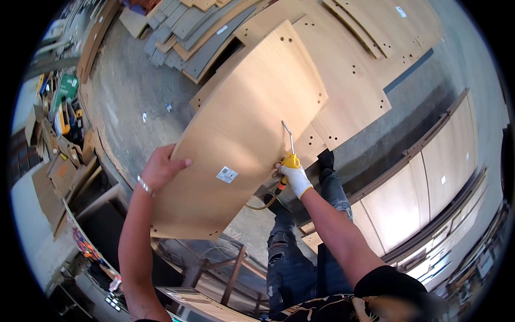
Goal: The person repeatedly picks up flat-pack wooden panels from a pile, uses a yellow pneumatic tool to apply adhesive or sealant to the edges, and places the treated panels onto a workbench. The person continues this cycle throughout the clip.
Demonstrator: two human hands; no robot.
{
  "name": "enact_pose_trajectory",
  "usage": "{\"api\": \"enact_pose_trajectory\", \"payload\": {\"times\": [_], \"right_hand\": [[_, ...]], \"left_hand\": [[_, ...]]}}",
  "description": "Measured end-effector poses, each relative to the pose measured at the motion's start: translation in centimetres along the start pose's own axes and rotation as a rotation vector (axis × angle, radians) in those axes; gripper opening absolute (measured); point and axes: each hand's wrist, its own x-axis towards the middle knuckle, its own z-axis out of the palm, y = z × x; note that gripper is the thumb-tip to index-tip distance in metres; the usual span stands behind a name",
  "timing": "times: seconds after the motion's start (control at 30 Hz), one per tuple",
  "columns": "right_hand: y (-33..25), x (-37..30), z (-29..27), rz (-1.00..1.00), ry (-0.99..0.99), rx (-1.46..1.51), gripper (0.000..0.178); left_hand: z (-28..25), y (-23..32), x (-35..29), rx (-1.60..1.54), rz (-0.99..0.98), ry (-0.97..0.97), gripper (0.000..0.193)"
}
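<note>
Wood panel [244,129] slants lengthwise away rightward between left hand [162,168], gripping its edge, and right hand [296,180], holding a yellow blow gun [291,160].

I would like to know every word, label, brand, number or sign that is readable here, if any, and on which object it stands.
None is readable.
White label on the curved wooden panel in the left hand: print too small.
White label on the panel stack at the top: too small.
White label on the panel at upper right: too small.
White labels on the panels at right: too small and blurred.
</note>
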Motion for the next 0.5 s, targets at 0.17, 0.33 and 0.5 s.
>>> {"api": "enact_pose_trajectory", "payload": {"times": [0.17, 0.33, 0.5], "right_hand": [[-1.0, -3.4, -0.1, 0.006, 0.064, 0.063, 0.024], [2.3, -9.0, -5.2, 0.152, 0.314, 0.254, 0.017], [6.5, -11.5, -11.0, 0.256, 0.365, 0.338, 0.017]], "left_hand": [[2.7, 1.8, -4.7, 0.302, 0.183, 0.334, 0.024], [6.4, -0.3, -2.2, 0.362, 0.350, 0.576, 0.021], [8.9, -2.7, 1.4, 0.452, 0.397, 0.618, 0.020]]}}
